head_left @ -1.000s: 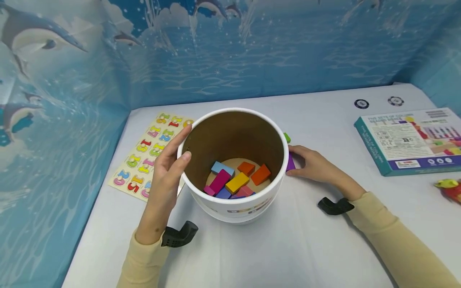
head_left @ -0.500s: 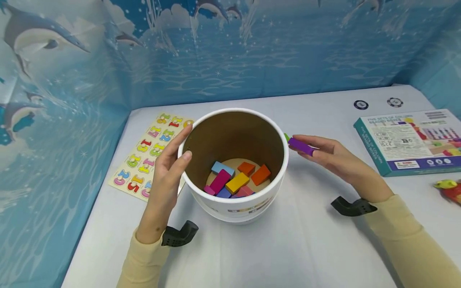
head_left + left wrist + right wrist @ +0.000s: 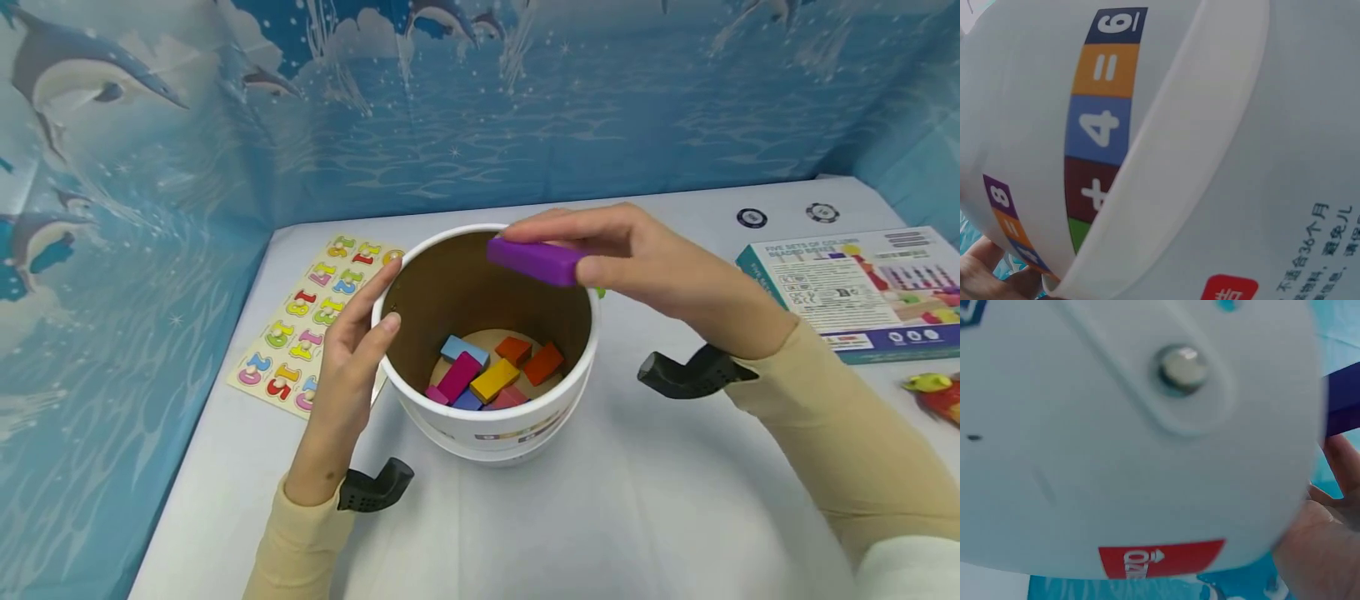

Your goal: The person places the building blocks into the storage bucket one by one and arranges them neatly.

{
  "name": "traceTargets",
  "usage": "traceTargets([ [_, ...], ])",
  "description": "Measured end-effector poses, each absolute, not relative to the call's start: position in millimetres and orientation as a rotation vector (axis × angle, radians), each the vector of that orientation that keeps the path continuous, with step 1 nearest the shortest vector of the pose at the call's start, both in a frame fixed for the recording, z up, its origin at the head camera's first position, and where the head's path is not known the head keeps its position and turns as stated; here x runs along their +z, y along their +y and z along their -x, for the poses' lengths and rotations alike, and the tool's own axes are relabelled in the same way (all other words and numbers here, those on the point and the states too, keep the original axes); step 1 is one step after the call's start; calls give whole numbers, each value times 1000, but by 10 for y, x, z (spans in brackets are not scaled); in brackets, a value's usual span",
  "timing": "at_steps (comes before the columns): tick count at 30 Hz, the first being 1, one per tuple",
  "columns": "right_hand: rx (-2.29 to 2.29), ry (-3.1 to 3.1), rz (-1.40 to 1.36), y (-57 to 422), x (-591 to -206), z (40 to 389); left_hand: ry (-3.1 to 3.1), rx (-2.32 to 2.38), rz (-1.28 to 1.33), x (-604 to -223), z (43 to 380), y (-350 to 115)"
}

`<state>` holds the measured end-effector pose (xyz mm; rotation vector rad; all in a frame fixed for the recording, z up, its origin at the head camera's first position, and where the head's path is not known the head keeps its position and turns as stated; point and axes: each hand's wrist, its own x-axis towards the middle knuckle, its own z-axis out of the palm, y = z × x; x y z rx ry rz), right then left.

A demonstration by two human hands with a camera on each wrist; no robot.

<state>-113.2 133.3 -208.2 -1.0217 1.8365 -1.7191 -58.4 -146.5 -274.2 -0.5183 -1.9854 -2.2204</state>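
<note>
My right hand (image 3: pixel 637 258) pinches a purple block (image 3: pixel 538 260) between thumb and fingers, above the right part of the bucket's opening. The same purple block (image 3: pixel 1344 400) shows at the right edge of the right wrist view. My left hand (image 3: pixel 348 350) holds the rim of the white bucket (image 3: pixel 487 432) on its left side, thumb over the edge. Inside the bucket lie several blocks, among them a yellow block (image 3: pixel 495 381), a magenta block (image 3: pixel 460 377), a light blue block (image 3: pixel 463 352) and an orange-red block (image 3: pixel 543 363). A bit of a green thing (image 3: pixel 601 292) shows behind the bucket's right side.
A number puzzle board (image 3: pixel 292 333) lies left of the bucket, partly behind my left hand. To the right are a flat boxed set (image 3: pixel 862 292), two round black-and-white chips (image 3: pixel 752 218) and a red and yellow toy (image 3: pixel 937 396). A blue dolphin-print curtain (image 3: pixel 480 108) closes off the back.
My right hand has lifted the purple block from beside the bucket and carried it up and left over the opening. The left hand has stayed on the rim.
</note>
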Motion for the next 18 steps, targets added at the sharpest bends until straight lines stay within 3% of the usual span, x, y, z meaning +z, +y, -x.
traceTargets([
  [7, -1323, 1994, 1309, 1004, -2070, 1390, -1981, -2229, 525, -2745, 592, -1457],
  [18, -662, 2152, 1408, 745, -2070, 1466, -1980, -2215, 522, -2760, 596, -1462],
])
